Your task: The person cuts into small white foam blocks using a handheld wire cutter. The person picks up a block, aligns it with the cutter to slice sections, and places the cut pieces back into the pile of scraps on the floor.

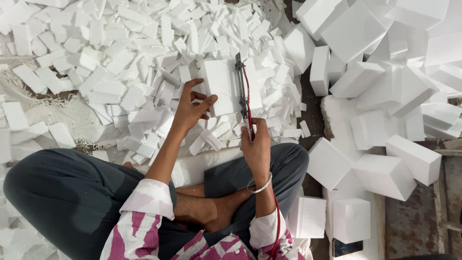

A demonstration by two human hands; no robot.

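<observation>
Sleeves (144, 221), pink-and-white patterned, sit nearest the camera at 6 o'clock, above crossed legs in grey trousers (62, 192) with a bare foot (202, 212) tucked between the knees. Right forearm carries a silver bangle (260, 184), and a red cord (275, 221) runs down beside it toward 6 o'clock. Right hand (256, 147), just below frame centre, has its fingers curled tight around the lower end of a cutter (242, 91), a narrow metal frame with a red strand along it, standing upright toward 12 o'clock. Left hand (191, 108), at 9 o'clock of the cutter, has its fingers spread and bent, thumb and fingertips pressing the left edge of a white foam slab (219, 86). Slab stands flat against the cutter's left side, touching it, just above centre. Foam ledge (211, 161) lies between the hands and the knees. Small cut foam pieces (106, 62) are heaped in a dense pile from 9 to 12 o'clock, over pale frayed sacking (62, 108). Large foam blocks (385, 96) are stacked loosely from 1 to 4 o'clock, with two cubes (332, 216) near the right knee at 5 o'clock. Dark bare floor (315, 110) shows in a strip between pile and blocks.
</observation>
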